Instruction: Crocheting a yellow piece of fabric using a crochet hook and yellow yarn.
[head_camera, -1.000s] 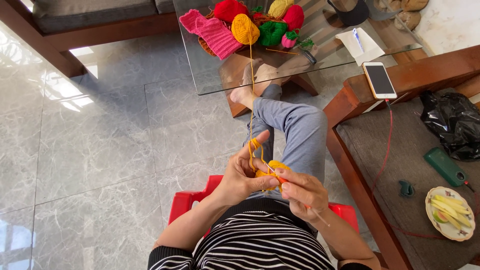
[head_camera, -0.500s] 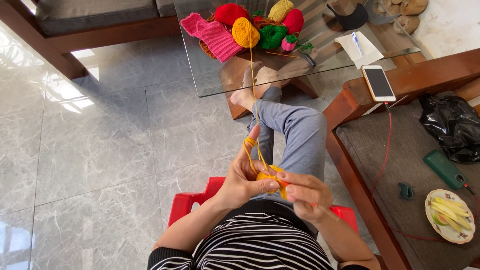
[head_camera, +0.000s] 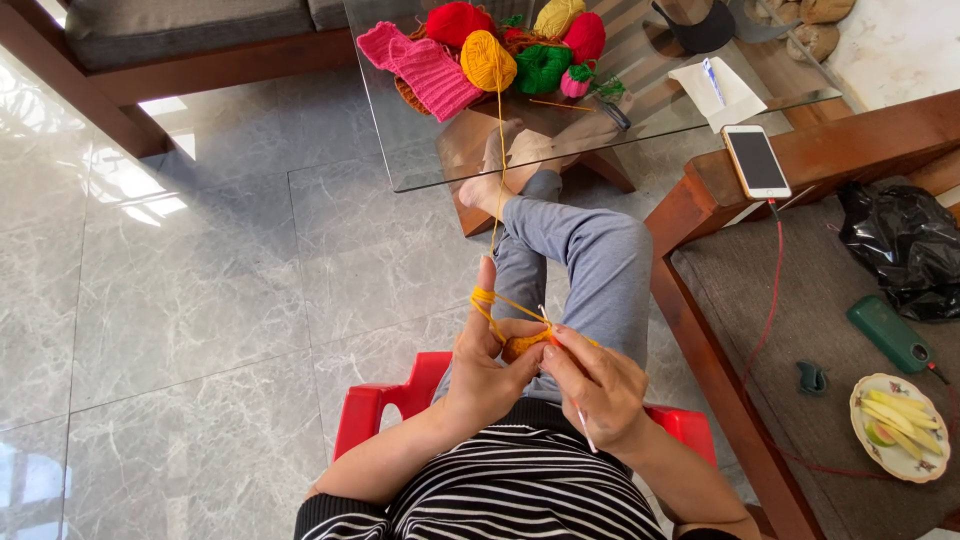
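Floor (head_camera: 200, 260): grey marble tiles, glossy, bright window glare at far left. Wooden sofa (head_camera: 170, 40) with grey cushion up top left. Glass table (head_camera: 640, 90) straight ahead, wooden base under it. Wooden bench (head_camera: 800, 300) with brown cushion on the right. Red plastic stool (head_camera: 375, 405) just below.

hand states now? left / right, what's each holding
Left hand: closed on the small orange crocheted piece, orange yarn strand wrapped round its raised index finger.
Right hand: closed, holding the thin pale crochet hook.
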